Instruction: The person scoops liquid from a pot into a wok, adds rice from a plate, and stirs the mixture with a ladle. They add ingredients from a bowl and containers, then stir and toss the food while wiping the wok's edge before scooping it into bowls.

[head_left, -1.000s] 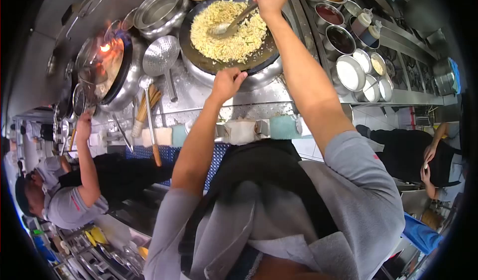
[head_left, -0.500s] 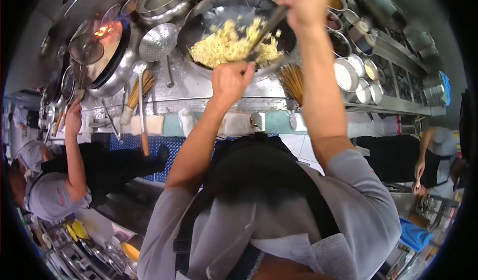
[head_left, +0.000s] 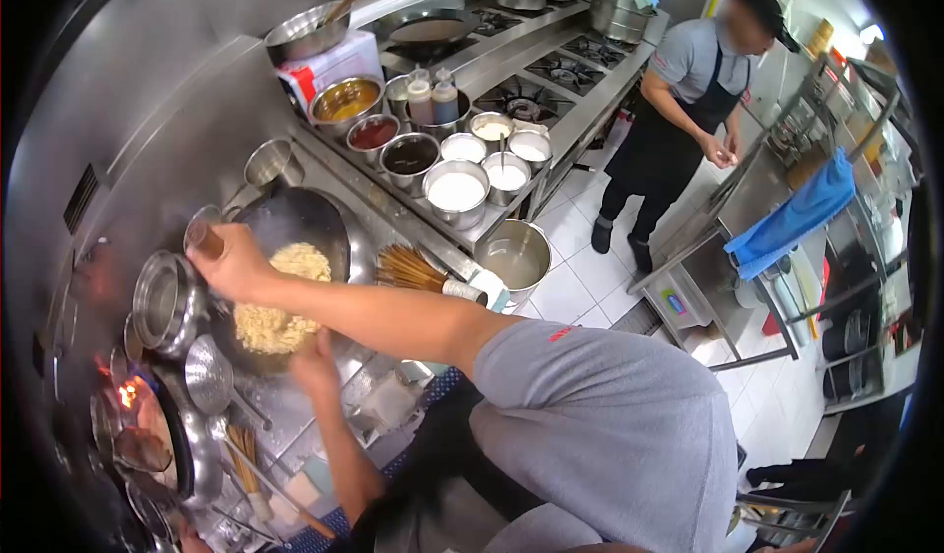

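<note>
A dark wok (head_left: 329, 221) holds yellow-and-white food in small pieces (head_left: 280, 327). My right hand (head_left: 231, 263) is above the wok's far side, closed round the brownish handle of a cooking tool (head_left: 205, 240); its working end is hidden. At the wok's near edge is my left hand (head_left: 315, 361), slightly blurred, its fingers closed on the rim or handle of the wok.
Steel pots of sauces and white powders (head_left: 455, 189), squeeze bottles (head_left: 420, 101) and burners stand beyond my arm. A bamboo brush (head_left: 418, 270) lies beside the wok. Left are a perforated ladle (head_left: 208, 376) and flames (head_left: 128, 393). A co-worker (head_left: 678, 111) stands at the back right.
The camera view has swung right, bringing the sauce pots, burners and standing co-worker into fuller view. The wok now appears left, and the food sits gathered in a mound.
</note>
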Action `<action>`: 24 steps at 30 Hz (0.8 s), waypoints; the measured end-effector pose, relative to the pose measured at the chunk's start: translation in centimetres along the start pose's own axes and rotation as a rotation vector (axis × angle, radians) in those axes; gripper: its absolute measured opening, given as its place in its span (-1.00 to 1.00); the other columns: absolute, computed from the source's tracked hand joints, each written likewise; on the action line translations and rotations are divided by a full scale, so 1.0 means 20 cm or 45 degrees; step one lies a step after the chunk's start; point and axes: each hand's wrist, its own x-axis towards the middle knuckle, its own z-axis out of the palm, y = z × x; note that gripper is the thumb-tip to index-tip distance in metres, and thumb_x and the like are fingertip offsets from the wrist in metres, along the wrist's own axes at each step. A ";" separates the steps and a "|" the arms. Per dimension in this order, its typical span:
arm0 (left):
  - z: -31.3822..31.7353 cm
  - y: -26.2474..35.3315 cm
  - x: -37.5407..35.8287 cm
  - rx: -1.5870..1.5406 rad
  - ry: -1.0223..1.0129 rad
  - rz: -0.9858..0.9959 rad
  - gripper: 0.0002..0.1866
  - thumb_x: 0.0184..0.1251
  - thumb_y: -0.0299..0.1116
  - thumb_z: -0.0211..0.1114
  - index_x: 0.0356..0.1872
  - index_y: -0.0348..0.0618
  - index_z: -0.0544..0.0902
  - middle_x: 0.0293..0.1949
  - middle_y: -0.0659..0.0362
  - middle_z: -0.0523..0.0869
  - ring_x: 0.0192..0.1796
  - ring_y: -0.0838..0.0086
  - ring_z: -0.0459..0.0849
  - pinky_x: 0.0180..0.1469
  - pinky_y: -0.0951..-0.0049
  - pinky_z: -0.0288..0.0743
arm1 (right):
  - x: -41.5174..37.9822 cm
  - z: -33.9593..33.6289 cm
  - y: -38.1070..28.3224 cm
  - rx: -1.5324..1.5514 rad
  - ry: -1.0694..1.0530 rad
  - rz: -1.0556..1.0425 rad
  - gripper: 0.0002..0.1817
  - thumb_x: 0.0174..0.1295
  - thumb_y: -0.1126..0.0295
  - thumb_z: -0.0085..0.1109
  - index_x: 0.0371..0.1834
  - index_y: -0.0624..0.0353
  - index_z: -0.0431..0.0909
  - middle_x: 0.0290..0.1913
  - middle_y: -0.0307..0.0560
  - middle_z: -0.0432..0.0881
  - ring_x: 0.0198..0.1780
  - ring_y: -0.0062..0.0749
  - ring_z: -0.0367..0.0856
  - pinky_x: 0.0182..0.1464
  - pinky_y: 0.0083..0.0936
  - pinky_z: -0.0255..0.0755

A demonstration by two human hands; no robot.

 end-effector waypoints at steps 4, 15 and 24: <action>-0.12 0.22 -0.42 -0.019 0.141 0.174 -0.66 0.45 -0.36 0.36 -0.54 -0.34 0.59 -0.55 -0.13 0.62 -0.52 0.09 0.59 -0.38 0.01 0.43 | 0.27 -0.16 0.01 0.140 0.197 -0.125 -0.65 0.32 0.30 0.36 -0.54 0.21 0.46 -0.62 -0.25 0.42 -0.50 -0.52 0.31 -0.39 -0.31 0.29; 0.05 0.09 -0.41 -0.140 0.101 0.043 -0.59 0.45 -0.29 0.39 -0.55 -0.37 0.54 -0.64 -0.09 0.51 -0.59 0.14 0.39 -0.44 0.11 0.33 | 0.17 -0.20 -0.01 0.176 0.135 0.040 -0.69 0.40 0.30 0.32 -0.44 0.22 0.48 -0.50 -0.30 0.52 -0.40 -0.61 0.44 -0.31 -0.45 0.36; -0.02 0.06 -0.06 -0.085 0.191 -0.033 -0.55 0.49 -0.31 0.35 -0.62 -0.35 0.50 -0.72 -0.02 0.43 -0.65 0.28 0.24 -0.55 0.18 0.22 | 0.09 -0.17 0.26 0.003 0.153 0.033 -0.69 0.35 0.20 0.39 -0.33 0.19 0.53 -0.44 -0.32 0.55 -0.41 -0.54 0.45 -0.28 -0.41 0.40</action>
